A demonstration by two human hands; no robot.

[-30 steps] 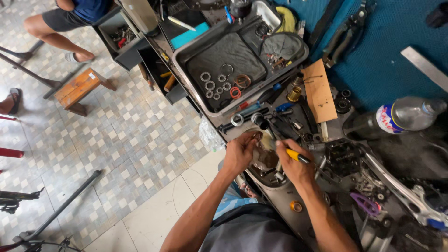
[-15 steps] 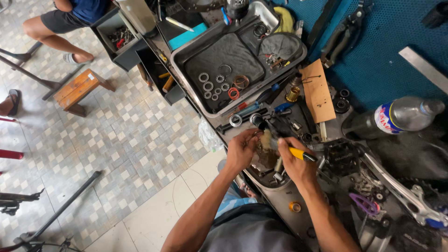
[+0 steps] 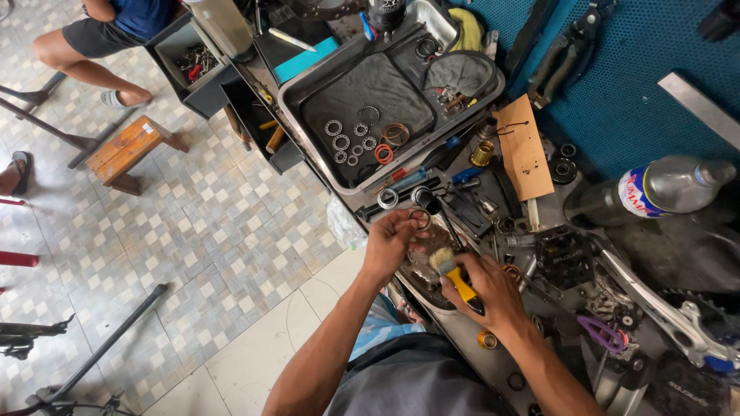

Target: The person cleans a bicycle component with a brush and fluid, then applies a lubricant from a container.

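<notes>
- A cluttered workbench (image 3: 586, 208) is running along the right, crowded with small metal parts and tools.
- A grey metal tray (image 3: 308, 92) is sitting at the top, with a dark cloth (image 3: 370, 88) carrying about 9 loose rings and bearings.
- A clear plastic bottle (image 3: 655, 189) is lying on its side at the far right.
- A brown board (image 3: 523, 146) is lying between tray and bottle.
- The left hand (image 3: 389, 243) is reaching over the bench edge, fingertips pinching a thin metal ring (image 3: 420, 219) just below the tray.
- The right hand (image 3: 493, 289) is wrapping closed around a yellow-handled brush (image 3: 456, 277), bristles pointing toward the ring, close beside it.
</notes>
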